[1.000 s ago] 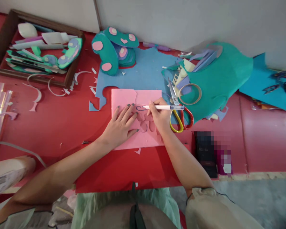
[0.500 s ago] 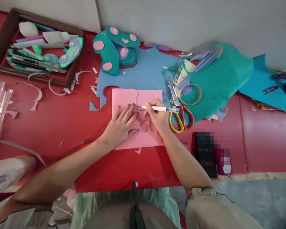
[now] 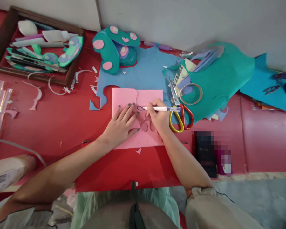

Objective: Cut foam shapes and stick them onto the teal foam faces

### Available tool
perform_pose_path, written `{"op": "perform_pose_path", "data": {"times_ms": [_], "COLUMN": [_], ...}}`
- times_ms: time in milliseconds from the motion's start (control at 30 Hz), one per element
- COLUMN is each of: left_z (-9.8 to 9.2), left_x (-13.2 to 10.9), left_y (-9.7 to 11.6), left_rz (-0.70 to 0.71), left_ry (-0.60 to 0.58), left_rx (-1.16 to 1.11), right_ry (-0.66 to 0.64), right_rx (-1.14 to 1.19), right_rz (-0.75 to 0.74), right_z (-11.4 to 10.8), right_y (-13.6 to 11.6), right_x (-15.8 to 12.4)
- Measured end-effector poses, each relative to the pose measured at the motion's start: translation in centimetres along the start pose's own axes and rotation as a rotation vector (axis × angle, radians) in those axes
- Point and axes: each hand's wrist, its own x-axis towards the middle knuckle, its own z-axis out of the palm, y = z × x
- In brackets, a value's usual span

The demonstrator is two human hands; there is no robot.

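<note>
A pink foam sheet (image 3: 147, 95) lies on the red surface, overlapping a blue foam sheet (image 3: 145, 71). My left hand (image 3: 120, 125) rests flat on the pink sheet with fingers spread, pressing it down. My right hand (image 3: 158, 116) is closed around a white pen (image 3: 160, 108) whose tip touches the pink sheet beside a small drawn blue outline. Several cut-out notches show in the pink sheet between my two hands.
Scissors with red and yellow handles (image 3: 178, 109) lie right of my right hand, by a tape ring (image 3: 190, 93) on green foam (image 3: 224, 73). Green foam shapes with pink spots (image 3: 114, 47) sit behind. A wooden tray (image 3: 4, 31) holds scraps at far left. A dark phone (image 3: 206, 154) lies at right.
The pen tip has shifted slightly along the small outline on the pink sheet. My left hand has stayed in place.
</note>
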Motion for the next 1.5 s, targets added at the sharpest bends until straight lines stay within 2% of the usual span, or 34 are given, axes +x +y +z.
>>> {"op": "perform_pose_path", "data": {"times_ms": [233,433,1500], "left_z": [0.20,0.12,0.10], "left_x": [-0.05,-0.01,0.02], "left_y": [-0.06,0.01,-0.06], "left_rz": [0.001,-0.002,-0.004], "left_ry": [0.014,-0.001,0.001], "left_rx": [-0.005,0.001,-0.026], "right_ry": [0.048,0.019,0.189], "right_rx": [0.065,0.014,-0.134], "right_rz": [0.015,0.003,0.015], "right_z": [-0.22,-0.20,0.03], "right_y": [0.27,-0.04,0.42], "right_x": [-0.06,-0.02,-0.29]}}
